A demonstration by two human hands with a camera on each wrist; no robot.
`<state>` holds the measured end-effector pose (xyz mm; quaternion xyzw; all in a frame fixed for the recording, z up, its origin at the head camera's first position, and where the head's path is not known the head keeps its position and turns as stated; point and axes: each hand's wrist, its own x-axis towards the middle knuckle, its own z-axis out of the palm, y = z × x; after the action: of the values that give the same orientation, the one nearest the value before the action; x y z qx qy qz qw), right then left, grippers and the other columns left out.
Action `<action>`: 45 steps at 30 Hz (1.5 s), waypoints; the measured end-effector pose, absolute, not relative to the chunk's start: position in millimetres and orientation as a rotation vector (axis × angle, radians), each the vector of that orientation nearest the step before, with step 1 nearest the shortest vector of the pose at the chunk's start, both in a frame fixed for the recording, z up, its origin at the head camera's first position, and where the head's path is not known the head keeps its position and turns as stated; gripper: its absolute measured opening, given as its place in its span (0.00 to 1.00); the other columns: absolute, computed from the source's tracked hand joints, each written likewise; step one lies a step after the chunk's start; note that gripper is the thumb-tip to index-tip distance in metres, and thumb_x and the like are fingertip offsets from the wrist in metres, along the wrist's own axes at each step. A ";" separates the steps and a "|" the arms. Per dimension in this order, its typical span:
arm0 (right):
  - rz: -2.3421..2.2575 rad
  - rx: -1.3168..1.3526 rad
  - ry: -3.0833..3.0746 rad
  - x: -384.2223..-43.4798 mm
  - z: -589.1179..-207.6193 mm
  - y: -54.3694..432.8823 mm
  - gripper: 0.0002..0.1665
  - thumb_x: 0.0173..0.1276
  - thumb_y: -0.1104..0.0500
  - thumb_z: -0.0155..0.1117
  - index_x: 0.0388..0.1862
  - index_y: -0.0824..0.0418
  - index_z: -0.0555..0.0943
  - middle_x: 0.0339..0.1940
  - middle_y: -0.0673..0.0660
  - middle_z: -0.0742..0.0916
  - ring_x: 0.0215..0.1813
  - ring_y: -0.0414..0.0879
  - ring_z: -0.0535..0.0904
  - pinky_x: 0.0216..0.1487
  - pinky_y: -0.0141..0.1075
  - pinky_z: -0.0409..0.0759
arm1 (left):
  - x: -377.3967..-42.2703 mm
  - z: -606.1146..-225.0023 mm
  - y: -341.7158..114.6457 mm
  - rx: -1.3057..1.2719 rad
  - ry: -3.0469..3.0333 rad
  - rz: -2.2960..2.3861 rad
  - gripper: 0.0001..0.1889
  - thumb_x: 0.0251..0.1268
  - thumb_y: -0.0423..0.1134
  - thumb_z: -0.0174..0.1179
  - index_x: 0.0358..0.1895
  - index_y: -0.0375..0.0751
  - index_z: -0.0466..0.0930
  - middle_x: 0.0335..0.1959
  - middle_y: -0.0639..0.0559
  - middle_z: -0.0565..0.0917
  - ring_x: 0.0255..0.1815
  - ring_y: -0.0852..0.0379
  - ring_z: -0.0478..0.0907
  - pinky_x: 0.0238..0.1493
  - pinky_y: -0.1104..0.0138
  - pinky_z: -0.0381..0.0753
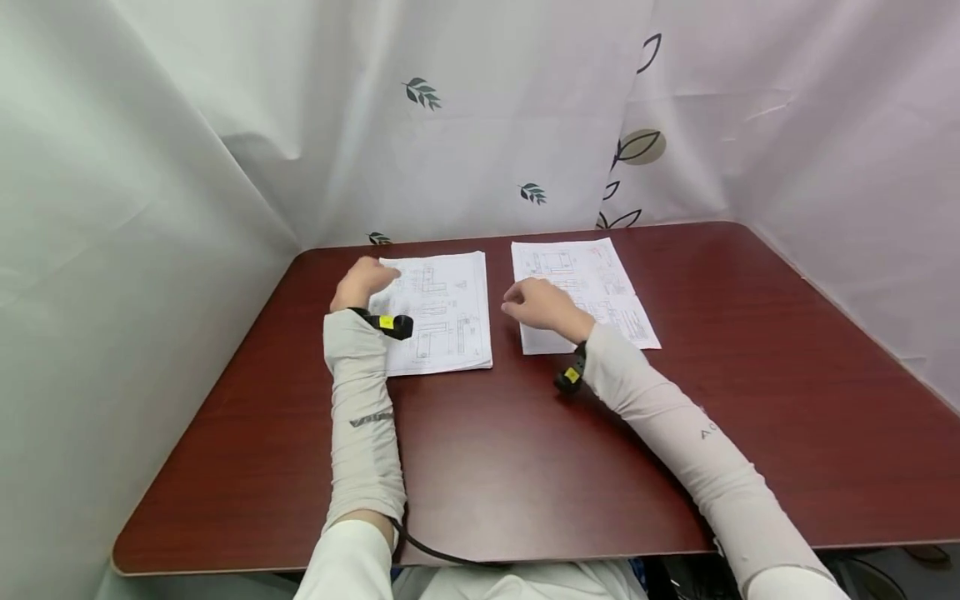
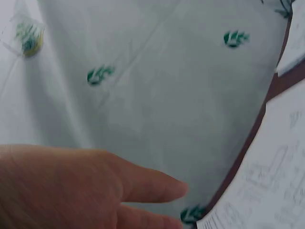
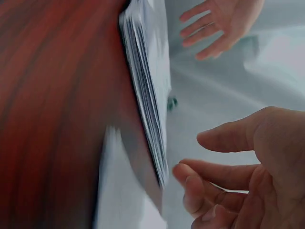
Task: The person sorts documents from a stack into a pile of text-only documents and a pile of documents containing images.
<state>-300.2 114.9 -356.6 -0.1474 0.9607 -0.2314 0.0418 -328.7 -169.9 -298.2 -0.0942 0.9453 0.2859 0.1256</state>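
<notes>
My left hand (image 1: 362,283) is at the upper left corner of a thick stack of papers (image 1: 450,333) printed with line drawings. Its fingers are extended and spread in the right wrist view, with nothing held. To the right lies a second, thinner batch of drawing paper (image 1: 626,321), set slightly askew. My right hand (image 1: 546,305) hovers above this batch's left part, overlapping it in the head view. Loosely bent, the right fingers (image 3: 221,174) hold nothing, and the thumb stands apart from them.
Both batches lie toward the back of a dark red-brown table (image 1: 480,467). White curtains (image 1: 480,125) with leaf prints hang behind and along the sides. A black cable (image 1: 442,552) runs from the left forearm along the table's front edge.
</notes>
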 end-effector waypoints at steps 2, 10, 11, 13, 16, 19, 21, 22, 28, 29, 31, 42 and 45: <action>-0.677 -0.435 2.916 -299.4 -360.9 103.5 0.25 0.75 0.48 0.56 0.62 0.61 0.82 0.58 0.59 0.88 0.50 0.52 0.84 0.52 0.48 0.83 | -327.6 -305.7 -173.3 -0.362 2.688 0.813 0.34 0.76 0.52 0.45 0.79 0.39 0.58 0.80 0.37 0.63 0.78 0.39 0.64 0.78 0.44 0.64; -0.747 -0.360 2.863 -294.8 -378.9 90.1 0.18 0.74 0.52 0.58 0.32 0.64 0.84 0.16 0.49 0.75 0.20 0.41 0.71 0.23 0.30 0.68 | -330.6 -322.7 -159.2 -0.443 2.613 0.839 0.35 0.76 0.52 0.46 0.80 0.41 0.55 0.79 0.37 0.62 0.75 0.41 0.64 0.77 0.46 0.64; -0.788 -0.360 2.847 -294.5 -380.0 90.0 0.17 0.75 0.54 0.58 0.29 0.64 0.82 0.14 0.49 0.74 0.18 0.41 0.70 0.21 0.29 0.69 | -330.8 -322.7 -158.0 -0.442 2.620 0.840 0.35 0.76 0.52 0.46 0.80 0.41 0.56 0.79 0.38 0.63 0.75 0.41 0.65 0.77 0.46 0.64; -0.843 -0.365 2.827 -293.9 -380.8 90.1 0.17 0.75 0.55 0.57 0.28 0.64 0.81 0.13 0.49 0.74 0.16 0.41 0.73 0.20 0.28 0.72 | -330.2 -321.3 -157.1 -0.453 2.634 0.865 0.34 0.76 0.52 0.47 0.79 0.41 0.57 0.77 0.38 0.65 0.73 0.41 0.66 0.77 0.47 0.64; -0.907 -0.376 2.809 -293.3 -379.3 90.7 0.14 0.74 0.56 0.58 0.34 0.64 0.83 0.17 0.51 0.79 0.18 0.42 0.77 0.22 0.29 0.78 | -328.0 -317.3 -156.7 -0.466 2.657 0.891 0.33 0.75 0.51 0.46 0.78 0.41 0.59 0.74 0.38 0.69 0.68 0.43 0.69 0.75 0.48 0.67; -0.944 -0.391 2.814 -293.7 -376.4 91.2 0.15 0.74 0.56 0.58 0.42 0.67 0.85 0.21 0.54 0.83 0.19 0.42 0.79 0.24 0.30 0.81 | -326.2 -311.5 -156.4 -0.467 2.680 0.920 0.32 0.75 0.52 0.47 0.77 0.39 0.61 0.71 0.38 0.72 0.63 0.44 0.70 0.73 0.49 0.69; -0.977 -0.401 2.826 -294.1 -373.8 90.4 0.17 0.73 0.57 0.59 0.50 0.69 0.84 0.24 0.57 0.86 0.19 0.42 0.81 0.25 0.31 0.82 | -325.7 -307.4 -156.6 -0.465 2.699 0.926 0.32 0.75 0.52 0.47 0.76 0.39 0.62 0.71 0.39 0.72 0.63 0.45 0.70 0.72 0.49 0.70; -0.990 -0.411 2.832 -294.4 -372.6 89.9 0.19 0.73 0.57 0.59 0.54 0.70 0.83 0.26 0.59 0.87 0.19 0.43 0.82 0.26 0.31 0.83 | -325.6 -305.3 -157.0 -0.465 2.706 0.930 0.32 0.75 0.52 0.47 0.76 0.39 0.62 0.71 0.39 0.72 0.63 0.45 0.70 0.73 0.49 0.70; -1.119 -0.398 2.759 -295.1 -368.4 83.5 0.32 0.72 0.55 0.63 0.68 0.72 0.71 0.44 0.64 0.87 0.29 0.45 0.84 0.28 0.33 0.86 | -324.7 -297.2 -162.9 -0.461 2.736 0.962 0.27 0.74 0.52 0.48 0.69 0.41 0.70 0.68 0.40 0.74 0.58 0.46 0.72 0.69 0.49 0.73; -1.145 -0.384 2.735 -295.2 -368.5 82.4 0.33 0.72 0.55 0.63 0.68 0.72 0.69 0.46 0.64 0.86 0.31 0.45 0.84 0.28 0.33 0.86 | -324.4 -296.8 -164.2 -0.454 2.736 0.972 0.25 0.74 0.51 0.48 0.67 0.40 0.71 0.66 0.40 0.75 0.57 0.46 0.73 0.67 0.50 0.75; -1.180 -0.366 2.700 -296.3 -369.4 80.3 0.35 0.71 0.56 0.63 0.70 0.71 0.65 0.47 0.65 0.87 0.33 0.45 0.84 0.28 0.33 0.86 | -324.2 -297.0 -166.8 -0.454 2.729 0.982 0.25 0.75 0.48 0.49 0.68 0.39 0.70 0.65 0.39 0.76 0.57 0.44 0.75 0.64 0.51 0.76; -1.283 -0.285 2.568 -301.5 -371.0 76.1 0.37 0.72 0.60 0.63 0.75 0.73 0.65 0.48 0.69 0.90 0.24 0.39 0.83 0.29 0.35 0.88 | -327.3 -306.1 -179.7 -0.378 2.739 0.866 0.24 0.72 0.35 0.52 0.68 0.31 0.71 0.64 0.36 0.77 0.54 0.45 0.73 0.61 0.55 0.78; -1.315 -0.266 2.549 -303.6 -367.6 79.3 0.31 0.72 0.61 0.63 0.71 0.72 0.70 0.48 0.69 0.90 0.22 0.39 0.83 0.29 0.35 0.87 | -330.2 -306.5 -182.9 -0.280 2.782 0.898 0.23 0.69 0.32 0.52 0.65 0.30 0.75 0.63 0.35 0.78 0.52 0.46 0.74 0.60 0.56 0.79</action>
<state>-303.6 79.3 -367.6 -0.0917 0.8774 -0.4526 0.1304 -330.2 -182.9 -306.5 -0.0948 0.9423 0.3043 0.1023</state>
